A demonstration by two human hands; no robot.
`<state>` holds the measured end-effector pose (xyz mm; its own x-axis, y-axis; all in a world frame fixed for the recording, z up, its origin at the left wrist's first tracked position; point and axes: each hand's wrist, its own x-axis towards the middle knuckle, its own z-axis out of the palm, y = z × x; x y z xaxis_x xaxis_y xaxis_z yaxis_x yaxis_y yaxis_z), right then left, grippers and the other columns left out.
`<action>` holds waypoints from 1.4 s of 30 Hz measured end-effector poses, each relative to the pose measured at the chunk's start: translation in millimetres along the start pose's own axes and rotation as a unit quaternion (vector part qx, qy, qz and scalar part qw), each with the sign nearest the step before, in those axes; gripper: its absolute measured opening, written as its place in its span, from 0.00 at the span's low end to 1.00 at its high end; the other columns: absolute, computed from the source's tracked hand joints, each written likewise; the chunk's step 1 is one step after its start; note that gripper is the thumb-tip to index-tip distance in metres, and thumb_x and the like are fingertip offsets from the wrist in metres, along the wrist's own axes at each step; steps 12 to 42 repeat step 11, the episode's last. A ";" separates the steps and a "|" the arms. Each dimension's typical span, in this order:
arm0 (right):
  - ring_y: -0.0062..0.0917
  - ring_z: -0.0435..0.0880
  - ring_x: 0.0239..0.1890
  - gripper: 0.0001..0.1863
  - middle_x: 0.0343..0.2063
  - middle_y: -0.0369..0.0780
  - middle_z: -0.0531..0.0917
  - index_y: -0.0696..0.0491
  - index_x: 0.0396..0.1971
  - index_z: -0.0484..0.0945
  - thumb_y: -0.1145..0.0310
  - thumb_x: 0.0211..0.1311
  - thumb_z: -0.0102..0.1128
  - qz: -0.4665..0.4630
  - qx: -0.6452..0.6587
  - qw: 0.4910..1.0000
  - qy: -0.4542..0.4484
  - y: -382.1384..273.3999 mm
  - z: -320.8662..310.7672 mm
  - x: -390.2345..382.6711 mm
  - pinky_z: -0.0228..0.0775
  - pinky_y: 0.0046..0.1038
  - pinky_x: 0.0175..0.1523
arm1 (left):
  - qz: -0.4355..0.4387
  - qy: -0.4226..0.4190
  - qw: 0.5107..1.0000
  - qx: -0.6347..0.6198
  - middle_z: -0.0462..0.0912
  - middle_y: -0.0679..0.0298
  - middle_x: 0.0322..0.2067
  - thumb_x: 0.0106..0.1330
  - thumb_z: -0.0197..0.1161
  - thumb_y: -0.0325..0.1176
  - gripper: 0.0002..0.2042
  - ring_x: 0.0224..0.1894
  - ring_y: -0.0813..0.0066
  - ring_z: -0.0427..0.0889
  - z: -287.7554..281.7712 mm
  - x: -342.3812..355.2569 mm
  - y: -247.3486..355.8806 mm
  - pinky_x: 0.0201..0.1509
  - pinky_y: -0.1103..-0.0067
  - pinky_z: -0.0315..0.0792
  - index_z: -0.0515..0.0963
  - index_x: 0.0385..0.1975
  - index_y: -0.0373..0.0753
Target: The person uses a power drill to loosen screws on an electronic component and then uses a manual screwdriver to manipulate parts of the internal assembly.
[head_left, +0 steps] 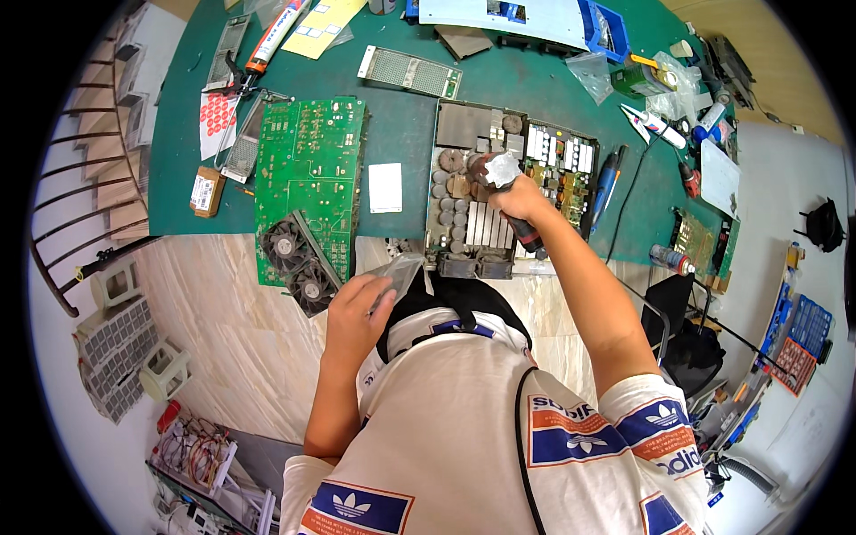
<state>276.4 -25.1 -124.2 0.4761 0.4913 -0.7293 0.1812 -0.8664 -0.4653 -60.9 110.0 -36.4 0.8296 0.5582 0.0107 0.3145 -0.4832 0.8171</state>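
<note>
My right hand is wrapped round a dark red and black cordless drill. The drill is over an open, dusty power unit packed with capacitors, coils and circuit boards; its tip is hidden from this view. My left hand is near the table's front edge, fingers closed on a clear plastic bag. Left of the unit lies a large green circuit board, with a pair of black fans at its near end. Between board and unit is a white rectangular plate.
The green-topped table also bears a perforated metal panel, a sealant gun and a small brown box. Blue pens, a dark cable and a spray can are on the right. A folding chair stands close by.
</note>
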 end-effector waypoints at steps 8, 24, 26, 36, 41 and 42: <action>0.41 0.90 0.40 0.21 0.37 0.49 0.89 0.54 0.41 0.86 0.56 0.52 0.64 -0.005 -0.052 0.998 0.024 3.2 9.2 18.5 0.81 0.36 0.48 | -0.004 -0.012 1.000 -0.003 0.86 0.55 0.39 0.60 0.71 0.22 0.10 0.39 0.58 0.87 1.3 1.4 3.6 0.43 0.72 0.80 0.85 0.41 0.33; 0.39 0.89 0.46 0.24 0.40 0.53 0.88 0.56 0.42 0.86 0.52 0.53 0.64 0.006 -0.042 0.999 0.013 6.6 8.7 20.5 0.80 0.36 0.52 | 0.000 -0.011 1.000 -0.003 0.86 0.54 0.39 0.60 0.72 0.23 0.10 0.39 0.58 0.87 1.8 2.1 4.2 0.43 0.72 0.80 0.85 0.41 0.33; 0.39 0.89 0.46 0.24 0.40 0.53 0.88 0.56 0.42 0.86 0.52 0.53 0.64 0.006 -0.042 0.999 0.013 6.6 8.7 20.5 0.80 0.36 0.52 | 0.000 -0.011 1.000 -0.003 0.86 0.54 0.39 0.60 0.72 0.23 0.10 0.39 0.58 0.87 1.8 2.1 4.2 0.43 0.72 0.80 0.85 0.41 0.33; 0.39 0.89 0.46 0.24 0.40 0.53 0.88 0.56 0.42 0.86 0.52 0.53 0.64 0.006 -0.042 0.999 0.013 6.6 8.7 20.5 0.80 0.36 0.52 | 0.000 -0.011 1.000 -0.003 0.86 0.54 0.39 0.60 0.72 0.23 0.10 0.39 0.58 0.87 1.8 2.1 4.2 0.43 0.72 0.80 0.85 0.41 0.33; 0.39 0.89 0.46 0.24 0.40 0.53 0.88 0.56 0.42 0.86 0.52 0.53 0.64 0.006 -0.042 0.999 0.013 6.6 8.7 20.5 0.80 0.36 0.52 | 0.000 -0.011 1.000 -0.003 0.86 0.54 0.39 0.60 0.72 0.23 0.10 0.39 0.58 0.87 1.8 2.1 4.2 0.43 0.72 0.80 0.85 0.41 0.33; 0.39 0.89 0.46 0.24 0.40 0.53 0.88 0.56 0.42 0.86 0.52 0.53 0.64 0.006 -0.042 0.999 0.013 6.6 8.7 20.5 0.80 0.36 0.52 | 0.000 -0.011 1.000 -0.003 0.86 0.54 0.39 0.60 0.72 0.23 0.10 0.39 0.58 0.87 1.8 2.1 4.2 0.43 0.72 0.80 0.85 0.41 0.33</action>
